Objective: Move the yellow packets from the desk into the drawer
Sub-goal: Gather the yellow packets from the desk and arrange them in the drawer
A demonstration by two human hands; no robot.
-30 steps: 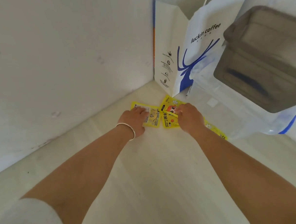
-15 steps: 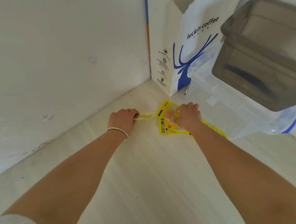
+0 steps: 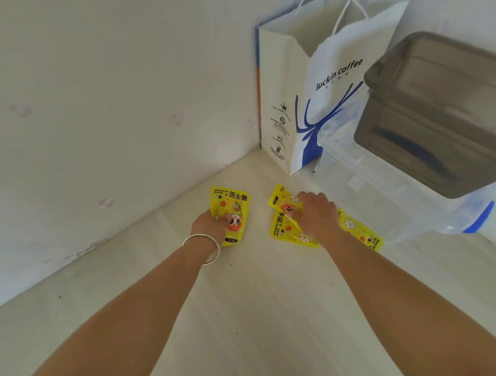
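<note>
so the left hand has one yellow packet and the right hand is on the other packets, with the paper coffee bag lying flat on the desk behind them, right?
Not quite. In the head view the paper coffee bag stands upright in the corner, not flat. The rest holds: the left hand grips one yellow packet, and the right hand is on the other packets on the desk.

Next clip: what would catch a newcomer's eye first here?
The bright yellow packets on the pale desk: the left hand grips one packet, the right hand presses on the overlapping packets. Behind them, a white and blue paper bag stands in the corner.
</note>
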